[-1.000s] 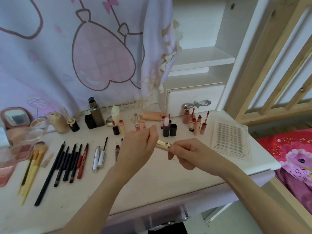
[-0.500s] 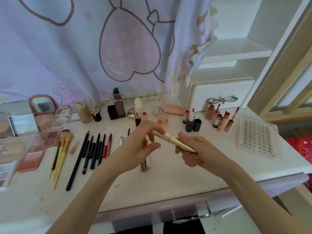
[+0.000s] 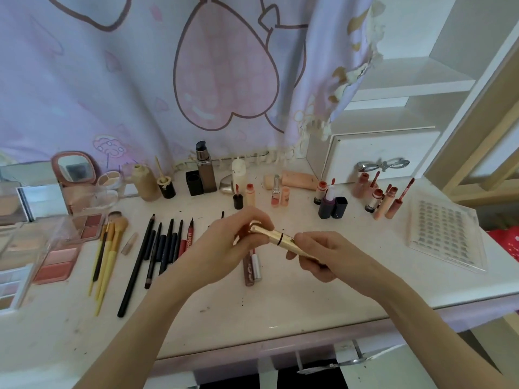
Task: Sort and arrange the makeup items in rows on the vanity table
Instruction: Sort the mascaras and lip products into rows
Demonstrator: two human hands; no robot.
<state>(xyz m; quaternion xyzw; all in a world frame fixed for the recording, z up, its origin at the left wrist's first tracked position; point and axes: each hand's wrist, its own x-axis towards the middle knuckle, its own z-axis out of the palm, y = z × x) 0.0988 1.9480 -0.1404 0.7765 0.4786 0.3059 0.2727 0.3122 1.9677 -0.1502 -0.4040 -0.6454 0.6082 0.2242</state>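
Note:
A slim gold makeup tube (image 3: 276, 237) is held above the middle of the white vanity table (image 3: 280, 299). My left hand (image 3: 224, 245) grips its cap end with curled fingers. My right hand (image 3: 323, 254) grips the other end. A thin dark gap shows between cap and body. Below the hands lie a brown lip gloss tube and a silver tube (image 3: 251, 266). To the left, dark pencils and liners (image 3: 157, 248) lie in a row beside yellow-handled brushes (image 3: 106, 254).
Bottles and lip products (image 3: 331, 203) stand along the back edge. Blush palettes (image 3: 60, 262) and a clear box sit at the left, a small mirror (image 3: 74, 167) behind. A clear lash tray (image 3: 443, 234) lies at the right. A white drawer unit (image 3: 379, 153) stands behind.
My left hand has closed its fingers round the cap end of the gold tube, which half a second ago it only touched with loose fingers. The camera view has shifted slightly left.

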